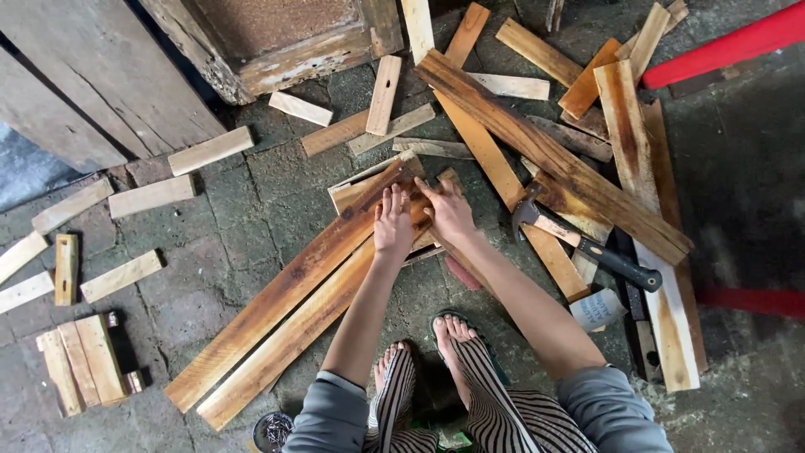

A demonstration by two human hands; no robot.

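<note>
Two long brown planks [285,306] lie side by side on the stone floor, running from lower left up to the middle. My left hand [393,220] presses flat on their upper end, fingers spread. My right hand [449,210] rests beside it on the same plank ends, over a short pale board [356,186] underneath. A claw hammer [583,243] with a black grip lies on planks just right of my right hand, untouched. My bare feet in sandals [453,331] stand below the planks.
Several short wood offcuts [151,195] are scattered left. A pile of long planks [553,155] lies right and behind. A small tin of nails [272,429] sits at the bottom. A red bar [721,46] crosses the top right; a wooden frame [293,50] stands behind.
</note>
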